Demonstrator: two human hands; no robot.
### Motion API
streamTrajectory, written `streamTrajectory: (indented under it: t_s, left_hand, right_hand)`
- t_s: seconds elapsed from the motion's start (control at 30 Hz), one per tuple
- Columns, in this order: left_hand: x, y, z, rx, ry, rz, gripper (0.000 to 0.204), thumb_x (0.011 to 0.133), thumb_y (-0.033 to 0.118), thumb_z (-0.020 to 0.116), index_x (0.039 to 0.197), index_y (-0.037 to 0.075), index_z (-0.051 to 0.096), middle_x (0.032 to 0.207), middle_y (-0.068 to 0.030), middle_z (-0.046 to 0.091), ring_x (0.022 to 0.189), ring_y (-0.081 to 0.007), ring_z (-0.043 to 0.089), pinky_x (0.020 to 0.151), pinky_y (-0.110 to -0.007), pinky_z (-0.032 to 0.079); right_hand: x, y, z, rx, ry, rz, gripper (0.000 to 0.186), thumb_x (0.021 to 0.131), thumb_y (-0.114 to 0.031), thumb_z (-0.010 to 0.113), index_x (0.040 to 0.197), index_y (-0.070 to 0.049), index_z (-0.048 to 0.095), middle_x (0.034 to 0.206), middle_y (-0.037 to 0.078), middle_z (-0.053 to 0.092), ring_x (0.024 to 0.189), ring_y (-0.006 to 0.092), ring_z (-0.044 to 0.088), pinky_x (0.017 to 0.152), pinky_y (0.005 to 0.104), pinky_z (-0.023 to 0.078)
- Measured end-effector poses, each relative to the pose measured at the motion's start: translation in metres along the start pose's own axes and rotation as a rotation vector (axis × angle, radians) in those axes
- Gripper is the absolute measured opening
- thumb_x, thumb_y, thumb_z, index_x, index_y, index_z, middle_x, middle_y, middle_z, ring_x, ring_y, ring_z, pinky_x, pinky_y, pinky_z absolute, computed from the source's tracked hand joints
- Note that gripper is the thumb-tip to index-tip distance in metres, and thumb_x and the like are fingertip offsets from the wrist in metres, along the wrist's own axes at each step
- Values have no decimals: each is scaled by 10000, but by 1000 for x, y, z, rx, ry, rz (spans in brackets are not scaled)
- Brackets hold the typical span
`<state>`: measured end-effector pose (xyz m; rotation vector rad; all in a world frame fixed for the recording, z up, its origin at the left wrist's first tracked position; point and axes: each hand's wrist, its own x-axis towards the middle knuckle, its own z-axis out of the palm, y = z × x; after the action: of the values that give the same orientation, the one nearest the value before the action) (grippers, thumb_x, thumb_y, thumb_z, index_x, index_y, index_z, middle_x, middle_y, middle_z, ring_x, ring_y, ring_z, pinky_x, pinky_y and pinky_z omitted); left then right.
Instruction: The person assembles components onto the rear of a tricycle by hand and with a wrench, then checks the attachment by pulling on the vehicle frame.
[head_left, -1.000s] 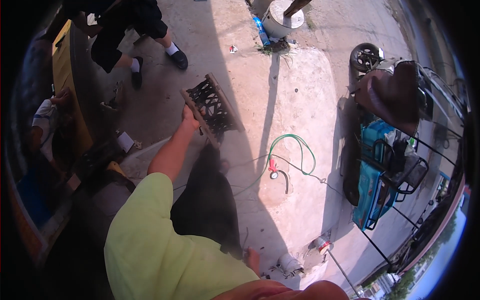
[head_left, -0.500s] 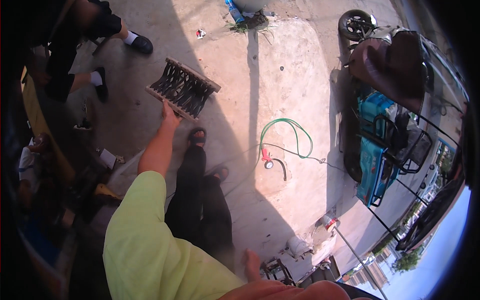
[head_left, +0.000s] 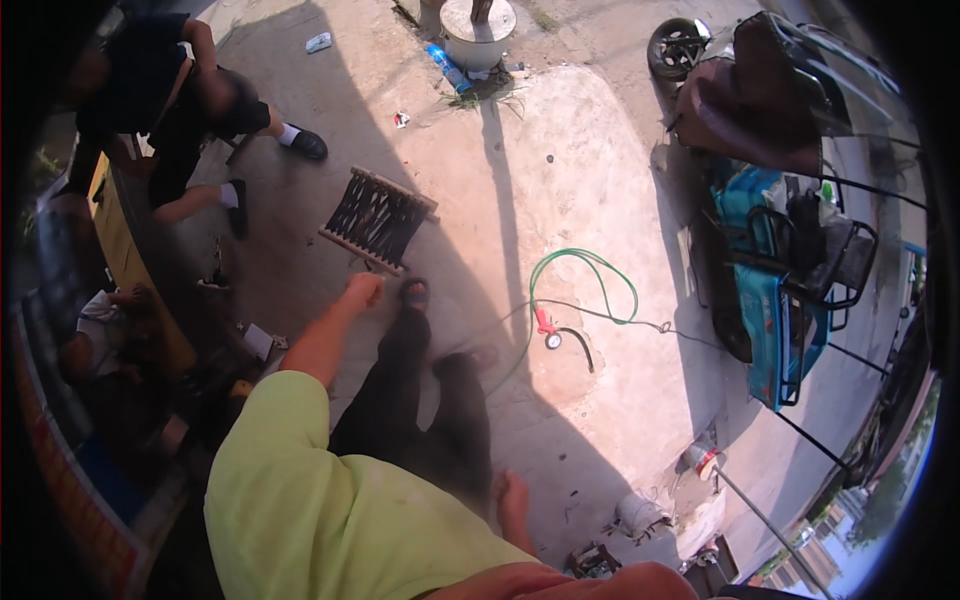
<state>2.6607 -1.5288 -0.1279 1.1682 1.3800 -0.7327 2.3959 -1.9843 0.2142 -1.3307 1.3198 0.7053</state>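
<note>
A small folding stool (head_left: 378,222) with wooden rails and a dark woven strap seat is on the concrete in front of me, in the shade. My left hand (head_left: 363,290) hovers just on the near side of its closest rail. The fingers are curled closed, nothing shows in them, and a small gap separates hand and rail. Low at my right side hangs my right hand (head_left: 511,492), its fingers loosely curled with no object visible. My left sandalled foot (head_left: 415,293) stands close to the stool's near corner.
A green hose (head_left: 600,255) with a red-handled pressure gauge (head_left: 548,330) lies on sunlit ground. To the right stands a blue three-wheeled vehicle (head_left: 765,330). A seated person (head_left: 200,110) is at far left, by a yellow board (head_left: 135,265). A white bucket (head_left: 478,35) stands ahead.
My left hand has let go of the stool's near rail and drawn back toward me. The stool stays on the ground. My view has shifted, and my right foot is blurred by motion.
</note>
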Motion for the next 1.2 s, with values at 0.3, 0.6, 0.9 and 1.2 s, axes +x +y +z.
streamTrajectory:
  t_s: [0.3,0.6,0.9,1.2]
  left_hand:
    - [-105,54,86,163,-153,318,125,872,121,726,976,77,673,714,-4,582,527,-100,501,448,-276,363]
    - [-49,181,229,535,44,538,180,847,227,757,927,66,750,717,-16,658,582,-114,589,501,-281,452]
    - [208,313,371,603,-23,547,210,824,236,753,892,37,754,790,-54,707,703,-149,658,664,-321,538]
    - [412,365,474,910,167,663,295,815,310,690,977,80,779,853,-102,756,802,-211,722,767,-355,561]
  right_hand:
    - [59,-129,-37,514,-195,-159,266,1008,-281,576,1069,-27,624,841,20,561,734,139,533,608,279,411]
    - [164,-280,18,425,-346,-56,286,1039,-296,540,1081,-22,609,704,-10,438,592,114,413,541,263,346]
    - [363,-392,161,347,-353,132,276,1038,-246,496,1090,10,583,681,-18,416,573,98,371,536,268,286]
    - [517,-395,228,297,-446,222,280,1031,-212,506,1073,28,644,681,-33,421,584,85,391,548,256,314]
